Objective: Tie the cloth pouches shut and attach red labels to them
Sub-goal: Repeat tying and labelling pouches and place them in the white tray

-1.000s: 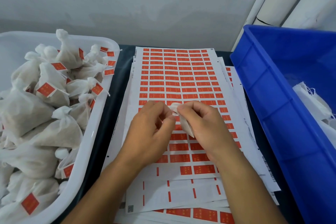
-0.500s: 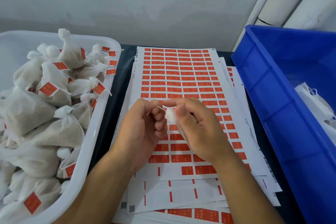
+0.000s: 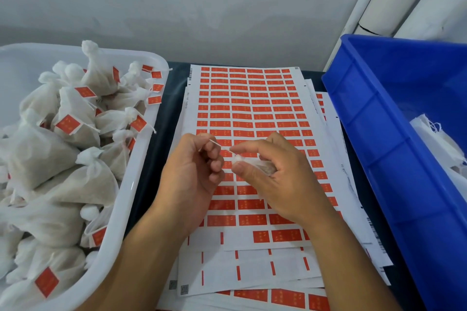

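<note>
A small white cloth pouch (image 3: pixel 255 164) lies in my right hand (image 3: pixel 280 177), whose fingers curl round it just behind its gathered neck. A thin white drawstring (image 3: pixel 219 145) runs taut from that neck up and left to my left hand (image 3: pixel 194 174), which pinches its end. Both hands hover over a stack of label sheets (image 3: pixel 250 106) printed with rows of red labels. The pouch's body is mostly hidden inside my right palm.
A white tub (image 3: pixel 131 184) on the left is heaped with tied pouches bearing red labels. A blue crate (image 3: pixel 379 154) on the right holds loose white pouches (image 3: pixel 439 139). A grey wall stands behind, with white pipes at the upper right.
My left hand has moved left, away from the right one, drawing the string out longer and tighter. The pouch's neck is now bunched closed in my right hand.
</note>
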`<state>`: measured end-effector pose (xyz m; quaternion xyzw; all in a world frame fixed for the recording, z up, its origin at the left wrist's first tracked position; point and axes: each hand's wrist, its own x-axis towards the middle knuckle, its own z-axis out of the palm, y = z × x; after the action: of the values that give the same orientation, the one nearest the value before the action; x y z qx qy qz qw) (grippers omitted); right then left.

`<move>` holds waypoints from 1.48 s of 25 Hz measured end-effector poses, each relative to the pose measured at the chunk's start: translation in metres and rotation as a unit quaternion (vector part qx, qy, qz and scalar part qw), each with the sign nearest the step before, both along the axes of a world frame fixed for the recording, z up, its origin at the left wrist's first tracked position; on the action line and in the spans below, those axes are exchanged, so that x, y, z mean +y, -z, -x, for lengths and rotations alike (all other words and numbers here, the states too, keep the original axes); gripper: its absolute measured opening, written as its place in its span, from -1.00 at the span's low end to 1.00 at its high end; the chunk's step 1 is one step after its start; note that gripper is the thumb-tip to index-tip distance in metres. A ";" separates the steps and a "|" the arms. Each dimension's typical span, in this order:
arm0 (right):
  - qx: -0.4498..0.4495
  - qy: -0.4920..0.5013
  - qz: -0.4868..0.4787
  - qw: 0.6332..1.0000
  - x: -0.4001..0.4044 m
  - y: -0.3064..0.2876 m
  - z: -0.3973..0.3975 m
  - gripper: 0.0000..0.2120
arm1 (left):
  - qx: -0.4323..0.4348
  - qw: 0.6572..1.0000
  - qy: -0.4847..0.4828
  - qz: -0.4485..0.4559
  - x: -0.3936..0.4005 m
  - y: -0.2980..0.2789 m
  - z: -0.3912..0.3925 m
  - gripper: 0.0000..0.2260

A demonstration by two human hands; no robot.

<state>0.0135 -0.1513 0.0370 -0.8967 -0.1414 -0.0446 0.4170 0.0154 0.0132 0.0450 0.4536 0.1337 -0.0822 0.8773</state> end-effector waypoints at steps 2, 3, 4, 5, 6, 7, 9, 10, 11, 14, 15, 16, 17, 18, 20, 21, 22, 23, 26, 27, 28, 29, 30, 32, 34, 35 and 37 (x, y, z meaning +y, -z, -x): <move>0.004 -0.004 -0.002 1.000 0.000 0.001 0.000 -0.61 | 0.008 1.000 -0.001 -0.010 0.000 0.000 -0.001 -0.75; 0.007 -0.006 -0.002 1.000 -0.001 0.002 0.000 -0.66 | 0.013 1.000 -0.003 0.000 0.001 0.000 -0.001 -0.77; 0.008 -0.005 -0.001 1.000 -0.002 0.001 0.000 -0.73 | 0.017 1.000 -0.006 0.016 0.001 0.000 -0.002 -0.77; 0.008 -0.002 0.003 1.000 -0.004 0.001 -0.001 -0.80 | 0.020 0.999 -0.006 0.034 0.002 0.000 -0.002 -0.77; 0.008 0.002 0.008 1.000 -0.006 0.000 -0.002 -0.84 | 0.023 0.999 -0.005 0.048 0.002 0.001 -0.001 -0.76; 0.009 0.005 0.013 1.000 -0.008 0.000 -0.002 -0.86 | 0.024 0.998 -0.005 0.053 0.001 0.001 -0.001 -0.74; 0.015 0.004 0.025 1.000 -0.009 0.000 -0.003 -0.91 | 0.030 0.999 -0.009 0.011 0.001 0.003 -0.002 -0.73; 0.019 0.003 0.032 0.999 -0.009 0.001 -0.002 -0.93 | 0.037 0.998 -0.011 -0.043 0.002 0.004 -0.003 -0.73; 0.023 0.004 0.036 0.999 -0.009 0.001 -0.003 -0.94 | 0.046 0.993 -0.011 -0.110 0.003 0.006 -0.005 -0.74; 0.020 0.042 0.015 0.999 -0.013 0.001 -0.005 -0.85 | 0.038 0.952 -0.016 -0.303 0.007 0.011 -0.010 -0.82; 0.018 0.062 0.003 0.998 -0.015 0.002 -0.007 -0.86 | 0.017 0.934 -0.022 -0.356 0.007 0.014 -0.011 -0.86; 0.015 0.081 -0.006 0.997 -0.016 0.003 -0.008 -0.88 | -0.005 0.915 -0.028 -0.401 0.008 0.015 -0.010 -0.91; 0.011 0.098 -0.012 0.995 -0.017 0.004 -0.009 -0.90 | -0.025 0.893 -0.025 -0.449 0.008 0.015 -0.009 -0.92; 0.008 0.114 -0.016 0.993 -0.018 0.005 -0.010 -0.90 | -0.045 0.863 -0.016 -0.504 0.009 0.016 -0.008 -0.88; 0.007 0.140 -0.018 0.990 -0.018 0.008 -0.010 -0.88 | -0.069 0.788 0.021 -0.612 0.012 0.020 -0.003 -0.74; 0.008 0.150 -0.015 0.989 -0.018 0.009 -0.011 -0.87 | -0.070 0.755 0.042 -0.650 0.015 0.021 0.001 -0.67; 0.007 0.161 -0.012 0.987 -0.018 0.010 -0.012 -0.87 | -0.068 0.733 0.059 -0.674 0.017 0.023 0.008 -0.60; 0.005 0.172 -0.013 0.985 -0.018 0.011 -0.013 -0.87 | -0.069 0.718 0.067 -0.690 0.019 0.023 0.017 -0.55; 0.005 0.200 -0.025 0.980 -0.020 0.014 -0.014 -0.89 | -0.084 0.689 0.053 -0.718 0.026 0.022 0.051 -0.48; 0.008 0.205 -0.026 0.978 -0.021 0.015 -0.014 -0.89 | -0.077 0.685 0.056 -0.722 0.030 0.022 0.063 -0.46; 0.009 0.210 -0.026 0.977 -0.021 0.016 -0.014 -0.88 | -0.060 0.683 0.069 -0.725 0.034 0.021 0.074 -0.44; 0.009 0.214 -0.027 0.976 -0.021 0.016 -0.014 -0.88 | -0.037 0.682 0.087 -0.725 0.038 0.020 0.084 -0.42; 0.008 0.218 -0.027 0.976 -0.021 0.017 -0.014 -0.88 | -0.017 0.683 0.100 -0.723 0.041 0.018 0.093 -0.39; 0.005 0.223 -0.026 0.974 -0.020 0.017 -0.014 -0.87 | -0.002 0.683 0.104 -0.723 0.045 0.018 0.105 -0.39; 0.004 0.223 -0.025 0.975 -0.019 0.016 -0.013 -0.87 | -0.018 0.675 0.100 -0.731 0.045 0.019 0.114 -0.42; 0.005 0.222 -0.024 0.975 -0.019 0.016 -0.013 -0.87 | -0.026 0.674 0.094 -0.732 0.044 0.019 0.117 -0.42; 0.003 0.225 -0.020 0.974 -0.019 0.015 -0.012 -0.86 | -0.036 0.687 0.069 -0.723 0.040 0.020 0.119 -0.41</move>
<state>0.0253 -0.1703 0.0221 -0.8972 0.0663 -0.1372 0.4144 -0.1041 0.0534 0.0251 0.9578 0.0885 -0.0037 0.2735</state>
